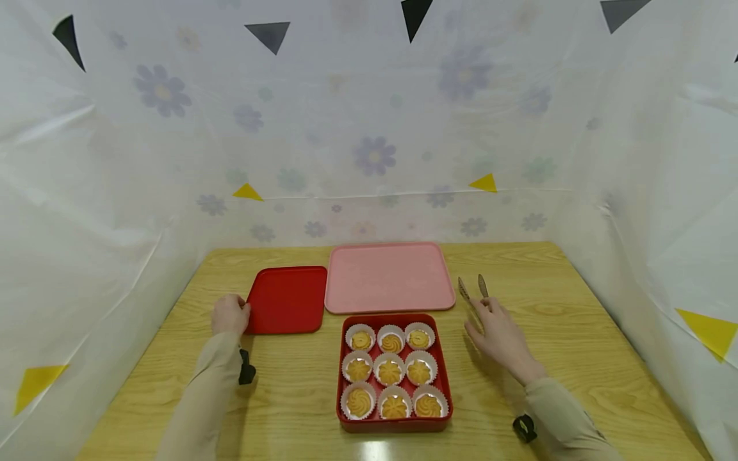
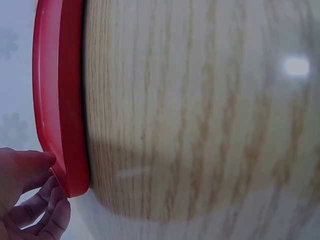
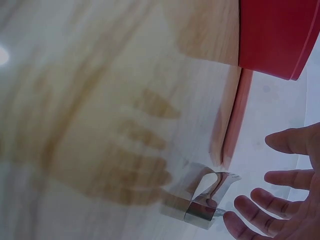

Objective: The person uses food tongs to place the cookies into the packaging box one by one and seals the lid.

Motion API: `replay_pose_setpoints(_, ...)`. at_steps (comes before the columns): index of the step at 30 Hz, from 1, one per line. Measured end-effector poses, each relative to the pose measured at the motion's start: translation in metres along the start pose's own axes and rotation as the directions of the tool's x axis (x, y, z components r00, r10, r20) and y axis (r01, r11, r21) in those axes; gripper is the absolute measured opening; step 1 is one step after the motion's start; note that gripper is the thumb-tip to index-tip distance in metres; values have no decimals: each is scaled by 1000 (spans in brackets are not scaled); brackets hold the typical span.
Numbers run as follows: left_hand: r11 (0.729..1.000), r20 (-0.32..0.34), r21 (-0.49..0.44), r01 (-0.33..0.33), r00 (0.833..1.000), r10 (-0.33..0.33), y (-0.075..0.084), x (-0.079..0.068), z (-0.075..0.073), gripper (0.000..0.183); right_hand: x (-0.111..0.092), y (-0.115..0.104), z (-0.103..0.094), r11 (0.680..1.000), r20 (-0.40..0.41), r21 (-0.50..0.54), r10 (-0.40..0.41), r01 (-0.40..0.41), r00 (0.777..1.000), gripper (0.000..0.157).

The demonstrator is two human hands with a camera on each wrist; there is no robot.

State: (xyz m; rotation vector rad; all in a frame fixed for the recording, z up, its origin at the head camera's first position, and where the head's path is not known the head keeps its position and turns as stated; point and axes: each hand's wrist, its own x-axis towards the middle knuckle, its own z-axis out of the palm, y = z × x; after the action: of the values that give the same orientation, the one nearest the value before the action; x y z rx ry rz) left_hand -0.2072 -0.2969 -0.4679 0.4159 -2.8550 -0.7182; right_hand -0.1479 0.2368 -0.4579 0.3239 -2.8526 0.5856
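At the left, my left hand [image 1: 227,315] is at the near-left edge of a square red lid [image 1: 288,299]. In the left wrist view its thumb and fingers pinch the corner of the lid [image 2: 71,125], which lies on the table. My right hand [image 1: 500,334] hovers with spread fingers just over a pair of metal tongs [image 1: 464,292] lying right of the pink tray. The right wrist view shows the bent end of the tongs [image 3: 200,212] beside the fingertips, with nothing in that hand. Between the hands stands a red box [image 1: 394,425] of cookies in white paper cups.
A pink tray [image 1: 389,278] lies at the back middle, beside the lid and behind the box. The wood-grain table [image 1: 294,397] is enclosed by white sheets printed with flowers [image 1: 375,155]. Black, grey and yellow triangles mark the sheets.
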Motion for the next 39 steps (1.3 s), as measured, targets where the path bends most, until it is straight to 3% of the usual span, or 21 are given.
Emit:
replay_pose_setpoints(9, 999, 23, -28, 28, 999, -27, -3, -1, 2, 19, 1, 0, 2, 1000, -13, -2, -13, 13, 1000, 52)
replay_pose_setpoints(17, 997, 37, -76, 24, 999, -22, -8, -2, -2, 28, 1, -2, 0, 1000, -5, 27, -2, 2, 1000, 51)
replay_pose_setpoints(27, 993, -35, -112, 29, 999, -33, -14, -3, -5, 30, 3, -3, 0, 999, 11, 45, 10, -11, 1000, 52)
replay_pose_setpoints(39, 985, -69, -168, 49, 996, -61, -6, -3, -15, 30, 4, -5, -1, 993, 52, 111, 22, -28, 998, 51)
